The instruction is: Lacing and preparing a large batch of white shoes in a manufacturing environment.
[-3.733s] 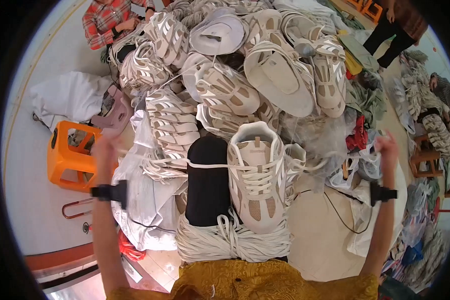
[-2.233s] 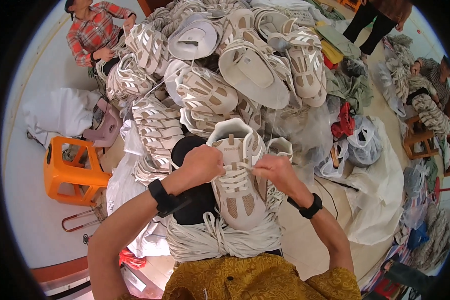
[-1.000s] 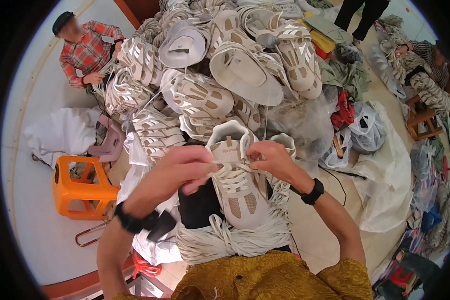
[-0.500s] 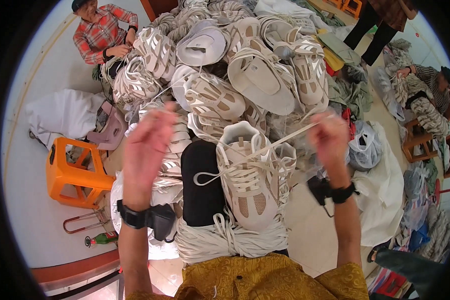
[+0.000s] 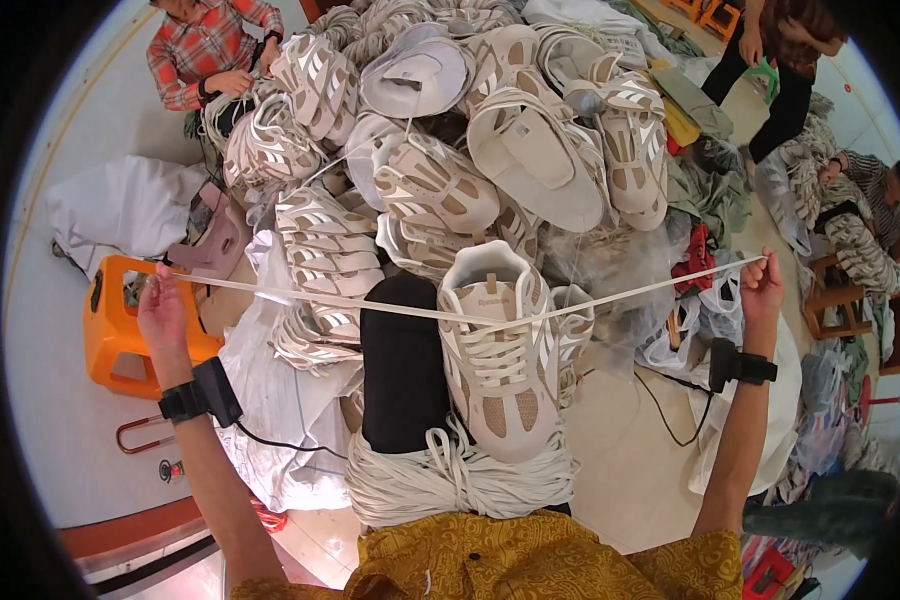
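Note:
A beige sneaker with tan mesh panels rests upright in front of me, toe toward me. Its shoelace is threaded through the lower eyelets, and the two long ends stretch out to either side. Far out to the left, my left hand is closed in a pinch on one end. My right hand pinches the other end, far to the right. Beneath the shoe lies a thick bundle of pale laces. A black rounded pad is against the shoe's left side.
A heap of similar sneakers rises just beyond. An orange stool stands at left near a white sack. Plastic bags lie at right. A person in a plaid shirt sits far left; other people are at right.
Both my hands have moved outward, left and right, drawing the lace ends out into long, nearly straight lines. The small loop at the shoe's left has gone.

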A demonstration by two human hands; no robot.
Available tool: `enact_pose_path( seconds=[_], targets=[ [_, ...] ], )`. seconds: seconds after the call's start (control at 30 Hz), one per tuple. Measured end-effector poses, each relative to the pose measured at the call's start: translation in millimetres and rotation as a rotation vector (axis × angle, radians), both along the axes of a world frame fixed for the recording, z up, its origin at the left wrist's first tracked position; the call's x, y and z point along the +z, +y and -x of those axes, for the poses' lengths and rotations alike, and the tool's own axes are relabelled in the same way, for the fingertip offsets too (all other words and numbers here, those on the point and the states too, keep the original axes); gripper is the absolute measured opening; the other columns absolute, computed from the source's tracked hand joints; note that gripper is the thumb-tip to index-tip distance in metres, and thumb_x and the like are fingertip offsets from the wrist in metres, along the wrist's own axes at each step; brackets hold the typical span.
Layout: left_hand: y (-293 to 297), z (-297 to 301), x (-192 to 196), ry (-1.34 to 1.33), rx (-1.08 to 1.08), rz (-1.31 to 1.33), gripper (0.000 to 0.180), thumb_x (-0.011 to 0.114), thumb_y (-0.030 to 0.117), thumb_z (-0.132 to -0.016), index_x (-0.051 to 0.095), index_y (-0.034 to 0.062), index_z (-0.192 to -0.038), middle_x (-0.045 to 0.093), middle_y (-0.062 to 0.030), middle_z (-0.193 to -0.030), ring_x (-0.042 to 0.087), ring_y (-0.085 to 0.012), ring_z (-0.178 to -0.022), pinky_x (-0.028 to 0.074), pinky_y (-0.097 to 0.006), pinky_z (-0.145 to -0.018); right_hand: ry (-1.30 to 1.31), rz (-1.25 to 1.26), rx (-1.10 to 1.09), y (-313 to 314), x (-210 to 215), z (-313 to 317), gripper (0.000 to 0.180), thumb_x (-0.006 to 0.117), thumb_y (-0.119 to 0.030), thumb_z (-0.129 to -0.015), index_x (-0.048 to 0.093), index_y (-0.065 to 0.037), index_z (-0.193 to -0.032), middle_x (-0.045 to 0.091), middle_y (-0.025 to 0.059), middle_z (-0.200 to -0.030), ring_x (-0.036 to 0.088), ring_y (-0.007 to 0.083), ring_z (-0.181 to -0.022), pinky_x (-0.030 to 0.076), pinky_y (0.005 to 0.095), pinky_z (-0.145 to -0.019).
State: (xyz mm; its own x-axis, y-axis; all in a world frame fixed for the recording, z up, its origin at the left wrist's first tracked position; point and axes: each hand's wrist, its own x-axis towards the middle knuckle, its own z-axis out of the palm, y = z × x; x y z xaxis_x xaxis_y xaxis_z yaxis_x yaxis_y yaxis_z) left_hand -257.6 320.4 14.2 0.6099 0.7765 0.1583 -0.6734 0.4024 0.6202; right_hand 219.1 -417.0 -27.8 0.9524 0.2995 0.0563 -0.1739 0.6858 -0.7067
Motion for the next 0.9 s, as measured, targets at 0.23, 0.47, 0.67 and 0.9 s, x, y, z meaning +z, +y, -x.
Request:
enact_pose_path(
  seconds=[0.23, 0.47, 0.67, 0.9],
  targets=[
    [8, 3, -15, 0.243, 0.188, -0.161, 0.015, 0.049, 0.004, -0.085, 0.052, -0.0077, -0.094, 0.054, -0.0170, -0.098, 0.054, -0.0244, -0.091, 0.046, -0.032, -0.086, 0.019, 0.131, -0.097, -39, -13, -14, 0.019, 0.049, -0.019, -0.089, 0.053, -0.002, -0.096, 0.050, 0.0015, -0.070, 0.043, 0.0085, -0.056, 0.033, 0.0200, -0.045],
    [-14, 3, -47, 0.646, 0.403, 0.021, 0.018, 0.055, 0.005, -0.083, 0.051, -0.0036, -0.099, 0.055, -0.0060, -0.088, 0.054, -0.0131, -0.073, 0.046, -0.021, -0.068, 0.128, 0.207, -0.262, -66, -30, -16, 0.016, 0.053, -0.016, -0.086, 0.053, -0.002, -0.094, 0.054, 0.0027, -0.076, 0.045, 0.0063, -0.057, 0.030, 0.0173, -0.040],
    [-37, -41, -40, 0.585, 0.045, -0.224, 0.029, 0.053, 0.004, -0.077, 0.051, -0.0029, -0.106, 0.053, -0.0019, -0.080, 0.047, -0.0086, -0.064, 0.041, -0.019, -0.055, -0.106, 0.712, -0.347, 23, -13, 19, 0.021, 0.056, -0.016, -0.082, 0.059, 0.000, -0.095, 0.055, 0.0003, -0.069, 0.041, 0.0025, -0.053, 0.028, 0.0163, -0.041],
    [-288, -166, -29, 0.953, -0.123, -0.959, 0.013, 0.057, 0.010, -0.079, 0.064, 0.0032, -0.088, 0.061, -0.0008, -0.075, 0.054, -0.0081, -0.065, 0.043, -0.022, -0.060, -1.274, 0.889, 0.239, 211, 17, 142, 0.010, 0.060, -0.016, -0.068, 0.061, -0.007, -0.073, 0.062, 0.0037, -0.078, 0.057, 0.0209, -0.072, 0.045, 0.0301, -0.065]
  ],
)
